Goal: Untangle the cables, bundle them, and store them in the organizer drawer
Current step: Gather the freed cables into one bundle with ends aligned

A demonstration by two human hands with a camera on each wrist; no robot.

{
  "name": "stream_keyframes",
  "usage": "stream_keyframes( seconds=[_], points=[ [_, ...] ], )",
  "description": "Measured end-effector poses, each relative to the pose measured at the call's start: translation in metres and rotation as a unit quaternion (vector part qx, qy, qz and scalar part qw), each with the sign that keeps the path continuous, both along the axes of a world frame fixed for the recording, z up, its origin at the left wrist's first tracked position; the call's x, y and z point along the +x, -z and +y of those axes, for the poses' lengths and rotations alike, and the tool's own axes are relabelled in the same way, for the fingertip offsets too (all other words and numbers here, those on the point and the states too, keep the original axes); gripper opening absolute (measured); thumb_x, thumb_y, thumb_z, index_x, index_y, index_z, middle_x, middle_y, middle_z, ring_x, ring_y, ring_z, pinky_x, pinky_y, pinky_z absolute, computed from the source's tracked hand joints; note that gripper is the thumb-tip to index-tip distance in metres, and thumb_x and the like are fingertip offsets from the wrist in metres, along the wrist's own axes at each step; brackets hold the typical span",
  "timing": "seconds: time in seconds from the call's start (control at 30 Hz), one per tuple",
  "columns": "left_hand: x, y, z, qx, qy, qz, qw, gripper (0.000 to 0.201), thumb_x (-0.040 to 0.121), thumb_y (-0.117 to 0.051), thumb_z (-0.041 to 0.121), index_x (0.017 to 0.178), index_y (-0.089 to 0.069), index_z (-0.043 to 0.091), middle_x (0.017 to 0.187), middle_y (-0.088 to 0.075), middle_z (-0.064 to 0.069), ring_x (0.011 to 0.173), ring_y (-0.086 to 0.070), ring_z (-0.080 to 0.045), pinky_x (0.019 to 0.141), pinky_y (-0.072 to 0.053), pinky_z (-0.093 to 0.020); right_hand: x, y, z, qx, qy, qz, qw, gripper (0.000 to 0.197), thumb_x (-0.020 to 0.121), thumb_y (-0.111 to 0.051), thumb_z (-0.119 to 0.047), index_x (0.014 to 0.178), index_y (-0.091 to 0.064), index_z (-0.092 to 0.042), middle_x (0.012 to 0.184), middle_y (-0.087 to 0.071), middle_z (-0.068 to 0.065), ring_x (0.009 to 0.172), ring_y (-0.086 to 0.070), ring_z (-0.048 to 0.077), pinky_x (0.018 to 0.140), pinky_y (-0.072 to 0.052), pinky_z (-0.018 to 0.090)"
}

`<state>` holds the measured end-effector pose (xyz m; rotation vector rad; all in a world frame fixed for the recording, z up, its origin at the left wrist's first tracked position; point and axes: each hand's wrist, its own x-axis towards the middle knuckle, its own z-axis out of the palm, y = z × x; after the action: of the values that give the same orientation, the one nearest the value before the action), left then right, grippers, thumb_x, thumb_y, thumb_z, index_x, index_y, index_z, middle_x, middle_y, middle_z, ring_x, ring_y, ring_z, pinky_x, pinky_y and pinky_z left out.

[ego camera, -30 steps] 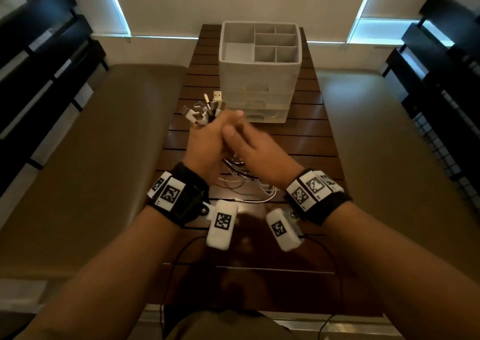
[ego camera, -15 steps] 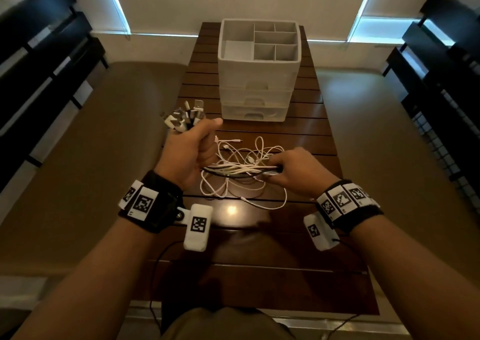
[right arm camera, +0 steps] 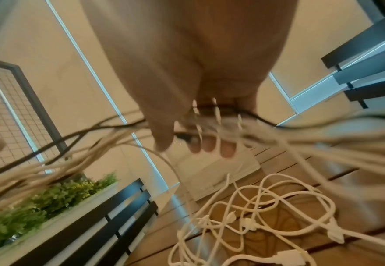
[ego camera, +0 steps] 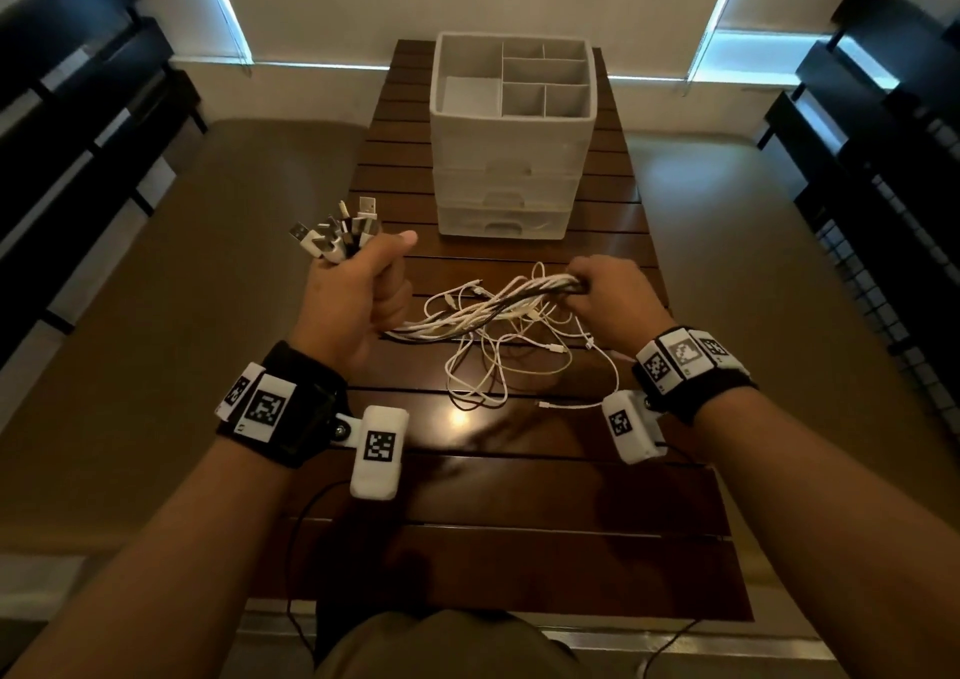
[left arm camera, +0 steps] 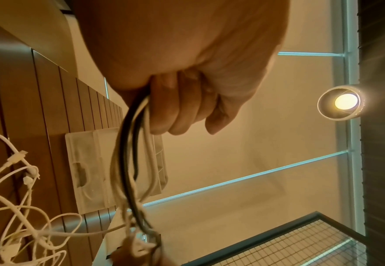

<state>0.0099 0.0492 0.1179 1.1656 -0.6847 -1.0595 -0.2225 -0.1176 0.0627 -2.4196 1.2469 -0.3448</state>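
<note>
Fingers point(left arm camera: 182, 108) of my left hand point(ego camera: 353, 299) wrap tight round the bundle of white and black cables point(ego camera: 483, 309), fingers of my right hand point(ego camera: 608, 294) curled round the same bundle further along

I see the USB plug ends point(ego camera: 337, 234) fan out above my left fist; the strands stretch between both hands above the dark wooden slatted table point(ego camera: 519, 522), loose white loops lying on it below. Beyond them stands the white plastic organizer with drawers point(ego camera: 511, 159), drawers closed

Glossy wooden table point(ego camera: 519, 450); seemingly matt plastic organizer point(ego camera: 511, 159).
</note>
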Motion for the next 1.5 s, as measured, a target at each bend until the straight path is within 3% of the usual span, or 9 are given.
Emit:
stream_keyframes(
  seconds=[0.27,0.4,0.53,0.73,0.93,1.1,1.27,1.4,1.5],
  points=[
    [-0.007,0.001,-0.005,-0.005,0.029,-0.013,0.999,0.05,0.104,-0.055,0.01,0.063,-0.032,0.024,0.052,-0.022,0.004,0.04,-0.016,-0.011,0.041,-0.017,-0.021,0.001,-0.031,0.01,0.068,-0.039,-0.339,0.938,0.029,0.087,-0.063,0.011,0.1,-0.076,-0.011,0.09,-0.073,-0.004,0.081,-0.067,0.008,0.072,-0.056,0.024],
    [0.0,-0.002,-0.003,0.002,0.019,-0.001,1.0,0.05,0.104,-0.056,0.012,0.063,-0.031,0.024,0.051,-0.022,0.005,0.04,-0.017,-0.01,0.04,-0.018,-0.02,-0.017,-0.036,0.004,0.06,-0.067,-0.109,0.99,0.006,0.094,-0.072,-0.014,0.092,-0.076,-0.017,0.078,-0.07,-0.006,0.066,-0.058,0.0,0.065,-0.046,0.026],
    [0.0,0.002,-0.001,0.01,0.02,0.024,0.999,0.051,0.106,-0.056,0.018,0.064,-0.028,0.024,0.05,-0.022,0.007,0.04,-0.015,-0.009,0.039,-0.017,-0.02,-0.022,-0.004,0.019,0.124,-0.112,0.161,0.973,0.022,0.092,-0.076,-0.041,0.09,-0.076,-0.019,0.075,-0.067,-0.004,0.072,-0.062,0.015,0.068,-0.043,0.028],
    [-0.01,0.013,0.003,0.014,0.039,0.032,0.999,0.054,0.106,-0.058,0.026,0.061,-0.027,0.026,0.051,-0.02,0.006,0.042,-0.014,-0.011,0.041,-0.015,-0.023,-0.018,-0.002,0.025,0.305,-0.12,0.063,0.943,0.07,0.076,-0.078,-0.064,0.134,-0.054,-0.033,0.123,-0.063,-0.011,0.111,-0.061,0.007,0.093,-0.05,0.028],
    [-0.003,0.015,-0.003,0.011,0.039,0.039,0.998,0.055,0.105,-0.058,0.027,0.059,-0.028,0.024,0.05,-0.021,0.005,0.042,-0.014,-0.012,0.04,-0.014,-0.023,-0.009,-0.006,0.012,0.435,-0.123,-0.123,0.884,0.075,0.098,-0.058,0.004,0.161,-0.027,-0.026,0.126,-0.072,0.01,0.121,-0.068,0.027,0.105,-0.051,0.04],
    [-0.008,0.013,-0.003,0.003,0.052,0.036,0.998,0.056,0.106,-0.056,0.026,0.058,-0.028,0.024,0.05,-0.021,0.005,0.042,-0.012,-0.013,0.042,-0.011,-0.026,0.024,0.01,0.027,0.149,-0.171,-0.029,0.974,0.03,0.1,-0.066,-0.015,0.122,-0.074,-0.032,0.113,-0.067,-0.007,0.105,-0.063,0.012,0.101,-0.053,0.04],
    [0.003,0.013,0.004,0.021,0.014,0.029,0.999,0.055,0.106,-0.056,0.026,0.059,-0.029,0.026,0.05,-0.02,0.006,0.046,-0.009,-0.015,0.043,-0.01,-0.027,0.015,-0.017,0.01,-0.139,-0.117,-0.102,0.978,0.017,0.1,-0.064,-0.029,0.095,-0.073,-0.015,0.116,-0.065,0.004,0.108,-0.053,0.021,0.088,-0.043,0.031],
    [0.011,0.017,0.01,0.028,-0.015,0.04,0.999,0.052,0.106,-0.058,0.028,0.062,-0.029,0.025,0.051,-0.021,0.007,0.047,-0.01,-0.014,0.042,-0.012,-0.025,-0.009,-0.036,0.006,-0.085,-0.112,-0.052,0.989,0.039,0.097,-0.055,-0.055,0.08,-0.061,-0.021,0.07,-0.058,-0.006,0.062,-0.049,0.009,0.058,-0.035,0.027],
    [0.007,0.018,0.011,0.021,-0.001,0.057,0.998,0.056,0.107,-0.055,0.034,0.062,-0.023,0.025,0.05,-0.021,0.007,0.048,-0.009,-0.015,0.044,-0.011,-0.028,-0.017,-0.011,0.016,0.089,-0.118,0.17,0.974,0.027,0.101,-0.059,-0.046,0.093,-0.071,-0.023,0.084,-0.07,-0.003,0.071,-0.06,0.008,0.081,-0.055,0.038]
  ],
)
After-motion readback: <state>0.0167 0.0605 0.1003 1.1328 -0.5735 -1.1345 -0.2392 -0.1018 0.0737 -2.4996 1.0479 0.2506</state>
